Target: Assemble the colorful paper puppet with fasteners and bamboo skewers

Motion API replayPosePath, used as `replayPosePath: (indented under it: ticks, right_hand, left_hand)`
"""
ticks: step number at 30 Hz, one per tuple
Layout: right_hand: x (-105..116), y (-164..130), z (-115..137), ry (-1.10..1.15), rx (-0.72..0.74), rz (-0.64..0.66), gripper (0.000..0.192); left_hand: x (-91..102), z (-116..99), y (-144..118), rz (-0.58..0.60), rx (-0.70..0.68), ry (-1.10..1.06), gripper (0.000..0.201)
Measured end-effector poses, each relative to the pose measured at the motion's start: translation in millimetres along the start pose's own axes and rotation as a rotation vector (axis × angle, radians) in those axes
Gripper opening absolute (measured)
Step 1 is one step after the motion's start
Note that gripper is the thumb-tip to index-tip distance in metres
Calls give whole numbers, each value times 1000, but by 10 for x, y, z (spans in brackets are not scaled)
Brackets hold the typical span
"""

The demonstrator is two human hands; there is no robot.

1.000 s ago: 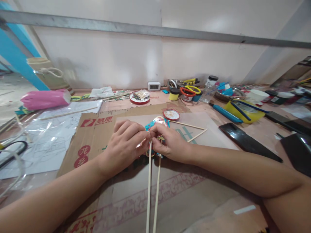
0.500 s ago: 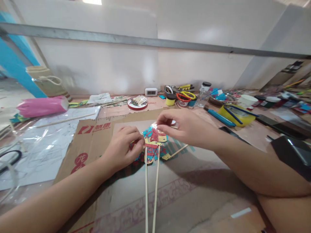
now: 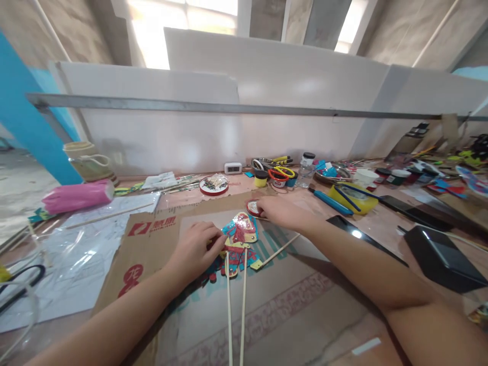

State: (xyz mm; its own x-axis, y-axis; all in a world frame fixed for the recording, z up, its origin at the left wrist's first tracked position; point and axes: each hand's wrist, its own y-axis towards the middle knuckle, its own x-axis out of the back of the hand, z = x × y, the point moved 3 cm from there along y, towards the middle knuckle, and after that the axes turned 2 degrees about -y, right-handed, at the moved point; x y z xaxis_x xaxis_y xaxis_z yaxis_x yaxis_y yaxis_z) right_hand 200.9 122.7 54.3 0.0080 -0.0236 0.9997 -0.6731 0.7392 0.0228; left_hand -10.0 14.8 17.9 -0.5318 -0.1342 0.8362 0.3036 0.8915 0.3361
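The right hand was shifted off the painted figure. A second earlier, both hands were brought together over it; half a second earlier, the right was raised just above it. Now the small red-rimmed lid, just beyond the figure and slightly to its right, was reached. The right fingers were bent down at the lid; whether any of its pale bits were pinched could not be told.

The left hand was kept at the figure's left edge, fingers curled and touching; a firm grasp or a light rest could not be told apart.

The figure was left lying on the cardboard, its front mostly uncovered. From it, two thin sticks were run toward the person. To its right, a yellow-ended stick was laid at a slant. Well beyond it, a larger bead dish was left untouched.

Judged: handwork on the figure was interrupted on the right side for the lid's contents, with its place kept by the left.
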Motion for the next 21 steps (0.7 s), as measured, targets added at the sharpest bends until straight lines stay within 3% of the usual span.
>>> replayPosePath:
  ticks: [7, 14, 21]
  right_hand:
    - [-55, 178, -9, -9, -12, -107, 17]
    - [-111, 584, 34, -20, 6, -79, 18]
    - [-81, 1011, 21, -49, -101, -69, 36]
  left_hand:
    - [-36, 14, 23, 23, 51, 15, 26]
    - [-52, 35, 29, 15, 65, 12, 21]
    - [-1, 71, 8, 5, 79, 47, 21]
